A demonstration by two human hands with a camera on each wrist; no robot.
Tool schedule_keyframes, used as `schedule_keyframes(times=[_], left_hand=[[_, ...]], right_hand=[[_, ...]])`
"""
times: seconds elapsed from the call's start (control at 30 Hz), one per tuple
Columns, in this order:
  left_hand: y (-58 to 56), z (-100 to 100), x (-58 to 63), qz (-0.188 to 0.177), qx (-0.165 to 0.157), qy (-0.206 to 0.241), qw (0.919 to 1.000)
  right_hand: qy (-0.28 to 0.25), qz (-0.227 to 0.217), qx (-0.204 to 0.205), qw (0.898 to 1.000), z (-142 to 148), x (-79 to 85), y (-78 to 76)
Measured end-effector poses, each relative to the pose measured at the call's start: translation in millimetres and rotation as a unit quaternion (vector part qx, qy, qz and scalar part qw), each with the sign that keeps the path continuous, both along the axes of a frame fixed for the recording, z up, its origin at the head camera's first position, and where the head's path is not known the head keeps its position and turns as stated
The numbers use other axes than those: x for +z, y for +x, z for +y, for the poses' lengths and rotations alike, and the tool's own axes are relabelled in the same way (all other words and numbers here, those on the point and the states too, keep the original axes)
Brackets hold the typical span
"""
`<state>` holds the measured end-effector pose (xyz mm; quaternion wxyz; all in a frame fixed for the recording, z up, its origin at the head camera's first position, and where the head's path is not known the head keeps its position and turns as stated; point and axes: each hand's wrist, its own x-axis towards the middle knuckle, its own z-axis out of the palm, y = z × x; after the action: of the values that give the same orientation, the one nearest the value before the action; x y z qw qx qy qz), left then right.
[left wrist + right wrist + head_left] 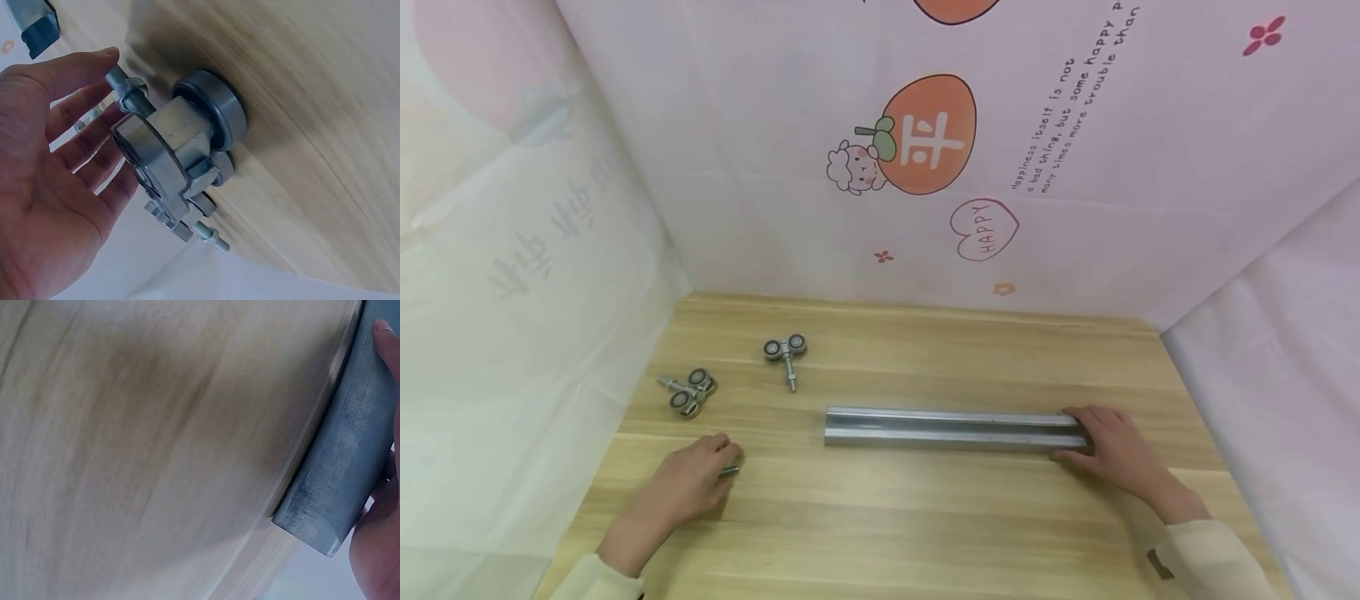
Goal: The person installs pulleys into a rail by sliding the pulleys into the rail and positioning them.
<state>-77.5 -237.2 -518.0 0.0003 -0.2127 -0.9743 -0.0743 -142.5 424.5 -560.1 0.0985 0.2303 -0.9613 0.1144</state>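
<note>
In the head view my left hand (688, 479) is low over the left part of the table, with a threaded bolt end (730, 471) showing at its fingers. The left wrist view shows this bolt belongs to a metal roller trolley (194, 131) with bearing wheels and a nut. Thumb and fingers pinch it by the bolt. My right hand (1112, 446) grips the right end of a silver channel rail (940, 437), which lies sideways with its slot upward. Seen from the right wrist, the thumb lies along the smooth side of the rail (350, 431).
Two more roller trolleys lie on the wooden table (880, 517): one trolley (700, 379) at the left, another trolley (786, 346) farther back, its bolt toward me. Printed white cloth (775, 208) walls off the back and both sides.
</note>
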Motion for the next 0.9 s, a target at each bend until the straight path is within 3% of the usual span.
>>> schedule_keyframes(times=[0.5,0.7,0.9], left_hand=[[-1.3,3.6,4.6,-0.020,-0.013,-0.059,0.9980],[-2.0,3.3,4.8,-0.010,-0.009,-0.059,0.9982],[-7.0,2.3,7.3,-0.008,0.006,-0.027,0.9996]], right_hand=[[-0.006,0.008,0.000,1.000,-2.7,0.1,1.7],[-0.008,0.009,-0.002,1.000,-3.8,-0.3,2.1],[-0.011,0.011,-0.005,1.000,-3.9,-0.1,2.4]])
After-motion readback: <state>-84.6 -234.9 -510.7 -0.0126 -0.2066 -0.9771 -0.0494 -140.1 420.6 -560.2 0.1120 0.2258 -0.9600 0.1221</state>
